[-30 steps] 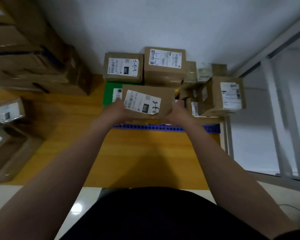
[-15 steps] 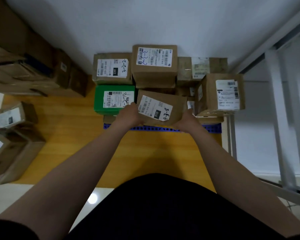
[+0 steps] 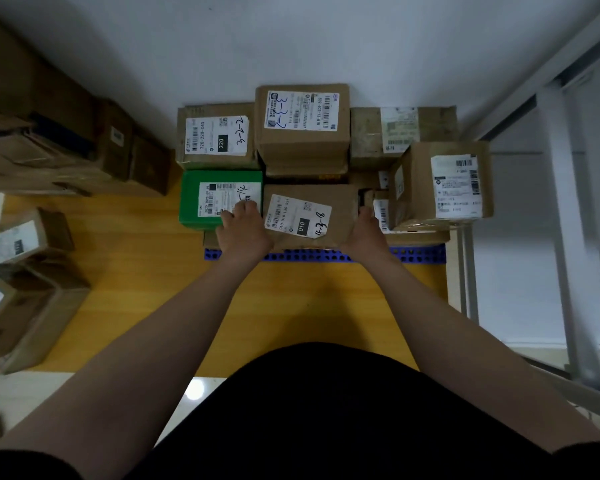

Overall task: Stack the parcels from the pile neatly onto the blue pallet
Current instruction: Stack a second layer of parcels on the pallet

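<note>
Left hand (image 3: 245, 230) and right hand (image 3: 364, 233) each wrap a side of the brown parcel (image 3: 340, 206) at mid-frame, seating it in the stack on the blue pallet (image 3: 309, 255), snug against the green parcel (image 3: 219, 180), likely so the front row lines up flush.

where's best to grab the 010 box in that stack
By its two end faces, reaching in from the near side. The 010 box lies flat and wide, taller boxes block its back, and the green box crowds its left. The left hand and right hand grip it so.
</note>
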